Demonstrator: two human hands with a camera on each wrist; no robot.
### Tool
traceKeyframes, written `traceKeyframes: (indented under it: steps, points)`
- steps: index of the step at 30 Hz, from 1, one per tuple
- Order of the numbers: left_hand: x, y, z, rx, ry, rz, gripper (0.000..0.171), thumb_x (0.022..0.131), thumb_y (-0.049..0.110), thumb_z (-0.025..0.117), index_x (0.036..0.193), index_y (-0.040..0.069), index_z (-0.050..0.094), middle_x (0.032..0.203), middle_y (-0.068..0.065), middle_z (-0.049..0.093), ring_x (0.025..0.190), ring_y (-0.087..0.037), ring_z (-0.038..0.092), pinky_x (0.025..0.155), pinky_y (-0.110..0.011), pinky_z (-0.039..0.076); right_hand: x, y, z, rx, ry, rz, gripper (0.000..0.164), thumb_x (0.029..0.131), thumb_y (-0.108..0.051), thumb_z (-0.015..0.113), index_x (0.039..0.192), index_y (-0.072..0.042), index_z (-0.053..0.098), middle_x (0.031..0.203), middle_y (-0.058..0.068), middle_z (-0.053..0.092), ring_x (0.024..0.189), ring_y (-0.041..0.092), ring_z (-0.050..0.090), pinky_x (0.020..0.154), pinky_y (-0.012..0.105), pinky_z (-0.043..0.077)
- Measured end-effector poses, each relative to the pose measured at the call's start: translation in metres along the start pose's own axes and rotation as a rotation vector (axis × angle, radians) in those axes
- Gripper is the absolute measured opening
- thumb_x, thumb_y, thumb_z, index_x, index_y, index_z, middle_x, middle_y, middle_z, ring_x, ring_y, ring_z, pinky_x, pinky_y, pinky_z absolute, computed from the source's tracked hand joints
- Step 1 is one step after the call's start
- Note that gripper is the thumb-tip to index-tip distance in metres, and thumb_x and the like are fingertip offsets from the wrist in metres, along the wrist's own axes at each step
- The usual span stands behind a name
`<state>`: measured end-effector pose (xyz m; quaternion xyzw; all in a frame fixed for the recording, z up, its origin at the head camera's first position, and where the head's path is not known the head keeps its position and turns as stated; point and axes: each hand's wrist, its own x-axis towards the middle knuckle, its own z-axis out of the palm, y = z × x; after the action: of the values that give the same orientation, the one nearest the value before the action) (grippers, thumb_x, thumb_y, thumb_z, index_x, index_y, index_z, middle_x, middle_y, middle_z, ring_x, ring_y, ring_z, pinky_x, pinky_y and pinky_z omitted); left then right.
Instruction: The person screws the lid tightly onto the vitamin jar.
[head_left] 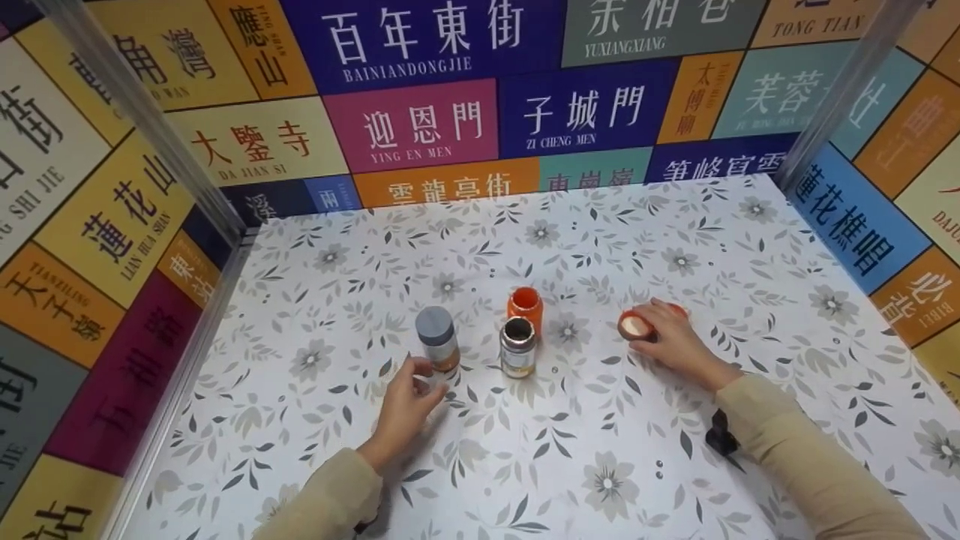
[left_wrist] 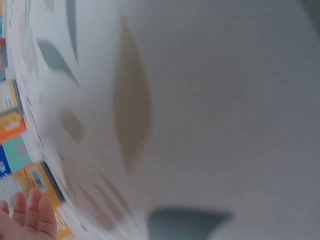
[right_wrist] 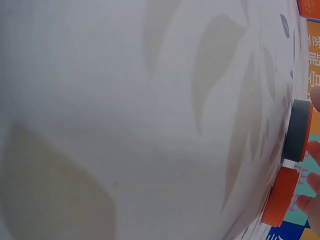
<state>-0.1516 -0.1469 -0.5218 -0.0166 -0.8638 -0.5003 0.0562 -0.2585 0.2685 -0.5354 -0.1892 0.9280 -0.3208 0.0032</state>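
Observation:
A bottle with a grey cap [head_left: 436, 337] stands upright beside my left hand [head_left: 405, 405]. That hand's fingers are loosely bent around nothing, close to the bottle's base; contact cannot be told. In the left wrist view, the fingers [left_wrist: 34, 215] look relaxed. My right hand [head_left: 667, 337] is over two lids lying on the table. The grey lid with an orange edge [right_wrist: 297, 131] is under its spread fingertips, which seem to touch the edge. An orange lid [right_wrist: 281, 197] lies alongside, mostly covered by the hand in the head view.
Between the hands stand an uncapped clear bottle with a grey neck [head_left: 517, 349] and, behind it, an uncapped orange bottle [head_left: 526, 304]. The table has a white floral cover [head_left: 600, 255]. Printed sign-pattern walls [head_left: 420, 124] enclose its back and sides.

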Motion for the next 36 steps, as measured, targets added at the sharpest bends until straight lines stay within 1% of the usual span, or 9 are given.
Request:
traceKeyframes:
  steps: [4,9,11,12,18,21,27,32,36]
  points:
    - [-0.006,0.007,0.010,-0.031,-0.040,0.027,0.038,0.081,0.007,0.066,0.114,0.002,0.048,0.106,-0.017,0.057,0.085,-0.027,0.056,0.075,-0.035,0.049,0.001,-0.002,0.000,-0.003,0.006,-0.004,0.055,0.078,-0.015,0.069,0.124,0.006,0.048,0.129,0.028,0.045,0.129,0.045,0.025,0.103,0.060,0.020]
    - [-0.009,0.015,0.025,-0.088,-0.085,0.056,0.045,0.078,0.003,0.067,0.118,-0.002,0.046,0.107,-0.021,0.055,0.085,-0.031,0.057,0.074,-0.034,0.051,0.002,-0.003,-0.001,0.006,-0.014,0.025,0.055,0.079,-0.015,0.068,0.125,0.005,0.047,0.130,0.028,0.043,0.130,0.045,0.023,0.104,0.059,0.019]
    - [-0.009,0.018,0.032,-0.107,-0.113,0.053,0.047,0.079,0.004,0.067,0.119,-0.003,0.045,0.108,-0.021,0.055,0.086,-0.031,0.057,0.073,-0.032,0.051,0.003,-0.003,-0.001,0.002,-0.014,0.025,0.054,0.079,-0.015,0.068,0.125,0.006,0.047,0.130,0.028,0.044,0.130,0.045,0.023,0.104,0.059,0.019]
    - [-0.009,0.020,0.035,-0.110,-0.121,0.054,0.048,0.079,0.004,0.067,0.120,-0.004,0.044,0.108,-0.021,0.055,0.087,-0.032,0.057,0.074,-0.034,0.051,0.004,-0.002,-0.001,0.002,-0.013,0.023,0.054,0.079,-0.014,0.068,0.125,0.006,0.048,0.129,0.028,0.044,0.130,0.045,0.023,0.104,0.058,0.019]
    - [0.001,0.034,0.050,-0.134,-0.138,0.032,0.054,0.079,0.006,0.067,0.127,-0.003,0.042,0.115,-0.022,0.054,0.095,-0.036,0.055,0.080,-0.046,0.047,0.005,-0.003,-0.001,0.005,-0.010,0.013,0.056,0.079,-0.014,0.069,0.125,0.006,0.046,0.131,0.027,0.042,0.130,0.045,0.022,0.104,0.059,0.020]
    - [0.007,0.037,0.055,-0.145,-0.147,0.027,0.057,0.079,0.008,0.068,0.128,-0.002,0.041,0.117,-0.021,0.054,0.098,-0.037,0.054,0.082,-0.048,0.046,0.006,-0.002,-0.001,-0.004,-0.025,0.029,0.060,0.079,-0.016,0.068,0.129,0.007,0.043,0.135,0.027,0.038,0.132,0.044,0.020,0.105,0.059,0.018]
    - [0.018,0.039,0.066,-0.145,-0.138,0.009,0.065,0.077,0.008,0.069,0.133,-0.001,0.037,0.124,-0.022,0.049,0.103,-0.037,0.054,0.090,-0.047,0.045,0.007,0.000,0.000,-0.035,-0.036,0.040,0.062,0.080,-0.018,0.068,0.130,0.007,0.040,0.135,0.028,0.037,0.131,0.045,0.019,0.105,0.060,0.015]
    - [0.025,0.038,0.073,-0.154,-0.153,0.021,0.075,0.076,0.013,0.072,0.137,0.001,0.032,0.132,-0.023,0.041,0.112,-0.037,0.050,0.096,-0.045,0.041,0.007,0.002,0.001,-0.045,-0.008,0.019,0.054,0.079,-0.014,0.068,0.123,0.009,0.047,0.128,0.028,0.045,0.129,0.046,0.024,0.103,0.059,0.020]
    - [0.030,0.038,0.077,-0.138,-0.153,0.007,0.079,0.074,0.019,0.074,0.139,0.004,0.031,0.135,-0.020,0.040,0.115,-0.034,0.049,0.099,-0.044,0.038,0.007,0.002,0.000,-0.042,-0.020,0.030,0.052,0.081,-0.014,0.067,0.123,0.009,0.047,0.127,0.029,0.045,0.129,0.046,0.023,0.103,0.059,0.020]
